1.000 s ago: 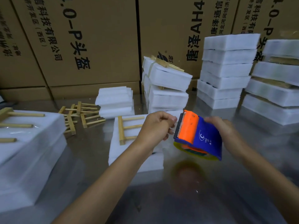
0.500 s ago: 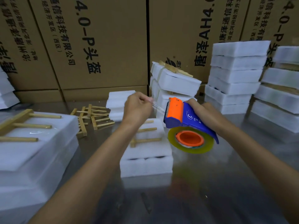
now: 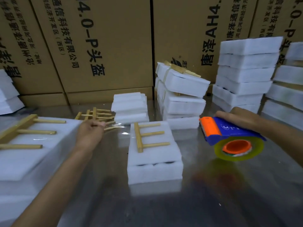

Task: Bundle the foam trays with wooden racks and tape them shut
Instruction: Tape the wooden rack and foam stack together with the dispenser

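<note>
White foam trays [image 3: 155, 159] sit stacked mid-worktop [image 3: 213, 202] with a wooden rack [image 3: 147, 136] lying on top. Right hand [image 3: 236, 117] grips the blue-and-orange tape dispenser [image 3: 229, 136] just right of them, while left hand [image 3: 91, 130] pinches a clear tape strip [image 3: 121, 126] stretched leftward.

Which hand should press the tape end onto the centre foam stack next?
Left, probably. The left hand pinches the tape end, stretched towards the tape dispenser that the right hand holds, right of the foam stack.
</note>
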Action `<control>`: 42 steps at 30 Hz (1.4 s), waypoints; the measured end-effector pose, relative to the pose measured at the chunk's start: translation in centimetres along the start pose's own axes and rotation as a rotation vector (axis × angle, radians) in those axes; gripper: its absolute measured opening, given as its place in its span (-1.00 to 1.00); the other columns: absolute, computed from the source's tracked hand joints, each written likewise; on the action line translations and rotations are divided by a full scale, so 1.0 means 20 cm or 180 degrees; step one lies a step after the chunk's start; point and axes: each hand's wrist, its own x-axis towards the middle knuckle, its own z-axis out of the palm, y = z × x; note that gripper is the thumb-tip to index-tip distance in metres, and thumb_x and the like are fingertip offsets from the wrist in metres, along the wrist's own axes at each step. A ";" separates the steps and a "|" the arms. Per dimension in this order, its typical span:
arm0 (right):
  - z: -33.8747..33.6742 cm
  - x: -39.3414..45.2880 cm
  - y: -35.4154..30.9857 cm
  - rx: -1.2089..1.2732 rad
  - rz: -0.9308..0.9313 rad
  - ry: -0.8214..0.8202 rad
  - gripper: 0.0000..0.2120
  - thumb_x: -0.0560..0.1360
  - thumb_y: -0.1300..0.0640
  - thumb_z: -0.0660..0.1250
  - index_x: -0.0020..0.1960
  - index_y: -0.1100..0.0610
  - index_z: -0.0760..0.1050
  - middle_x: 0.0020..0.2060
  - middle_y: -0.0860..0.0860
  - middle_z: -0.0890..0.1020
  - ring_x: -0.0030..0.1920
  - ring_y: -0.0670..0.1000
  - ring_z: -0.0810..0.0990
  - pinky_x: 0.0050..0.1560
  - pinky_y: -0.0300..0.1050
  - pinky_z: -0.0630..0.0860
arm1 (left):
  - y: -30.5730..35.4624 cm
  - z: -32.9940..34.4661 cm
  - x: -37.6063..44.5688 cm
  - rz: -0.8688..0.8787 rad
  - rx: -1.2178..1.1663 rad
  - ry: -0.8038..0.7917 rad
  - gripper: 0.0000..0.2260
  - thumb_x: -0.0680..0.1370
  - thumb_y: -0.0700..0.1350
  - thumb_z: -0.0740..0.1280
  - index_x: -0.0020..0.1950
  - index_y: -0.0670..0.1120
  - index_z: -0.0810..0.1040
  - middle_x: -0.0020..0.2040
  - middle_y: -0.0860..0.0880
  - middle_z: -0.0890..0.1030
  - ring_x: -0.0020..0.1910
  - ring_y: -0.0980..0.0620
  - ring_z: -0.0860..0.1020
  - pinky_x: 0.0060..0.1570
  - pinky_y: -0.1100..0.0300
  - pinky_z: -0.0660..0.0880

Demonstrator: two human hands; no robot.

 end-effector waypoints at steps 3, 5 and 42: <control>-0.03 0.06 0.01 -0.0266 -0.0026 0.0021 -0.40 0.47 -0.43 0.13 -0.30 0.05 0.59 -0.42 0.09 0.60 -0.31 0.07 0.60 -0.25 -0.06 0.41 | -0.05 -0.01 0.02 -0.0500 -0.0700 -0.0581 -0.84 0.63 -0.12 0.24 -0.13 -0.12 0.50 -0.31 -0.09 0.45 -0.31 -0.04 0.42 -0.21 0.08 0.41; -0.05 0.09 0.00 -0.0386 -0.0022 0.0120 -0.37 0.47 -0.42 0.13 -0.33 0.11 0.58 -0.49 0.05 0.59 -0.33 0.07 0.60 -0.26 -0.06 0.40 | -0.05 -0.04 0.04 -0.0963 -0.1643 -0.0989 -0.88 0.59 -0.12 0.30 -0.14 -0.07 0.50 -0.36 -0.01 0.40 -0.39 0.04 0.40 -0.29 0.16 0.41; 0.29 0.43 -0.20 -0.1426 -0.0292 -0.0047 -0.38 0.40 -0.50 0.15 -0.36 0.05 0.49 -0.42 -0.02 0.58 -0.35 -0.04 0.55 -0.37 -0.13 0.30 | -0.28 0.27 -0.18 0.1375 0.2134 -0.0525 -0.86 0.55 -0.13 0.32 -0.03 -0.02 0.36 -0.07 0.02 0.43 -0.20 -0.01 0.49 -0.21 0.02 0.50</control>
